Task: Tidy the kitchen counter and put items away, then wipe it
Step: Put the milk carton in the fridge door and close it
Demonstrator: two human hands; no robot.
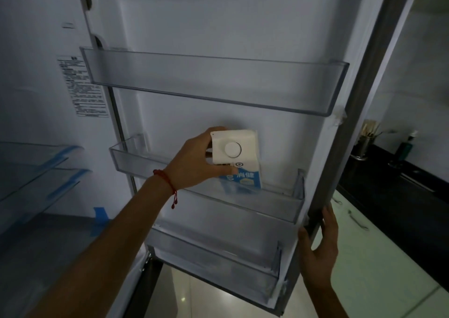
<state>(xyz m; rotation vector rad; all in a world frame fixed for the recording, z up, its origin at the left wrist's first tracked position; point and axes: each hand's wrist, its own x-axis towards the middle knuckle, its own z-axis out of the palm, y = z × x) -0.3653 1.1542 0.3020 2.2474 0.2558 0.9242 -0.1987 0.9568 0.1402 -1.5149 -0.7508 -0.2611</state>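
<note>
**Carton going into the middle door shelf**

Head view: your left hand [194, 158] grasps the milk carton [237, 158] near its top, fingers and thumb curled around the white shoulder beside the round cap. You hold it high because its lower part must pass behind the clear front wall of the middle door shelf [279, 207]. The carton's blue bottom is already inside that shelf, toward the right side, and the carton leans a little; I cannot tell if it stands on the shelf floor yet.

Your right hand [318, 242] grips the outer edge of the fridge door [359, 147], fingers wrapped around it. I judge this keeps the door from swinging while you load it.

The upper door shelf [218, 87] and the lower door shelf [218, 264] hold nothing I can see. At the far right the dark counter [398, 172] carries a utensil holder [364, 145], so the tidying and the wiping are probably not finished.
</note>
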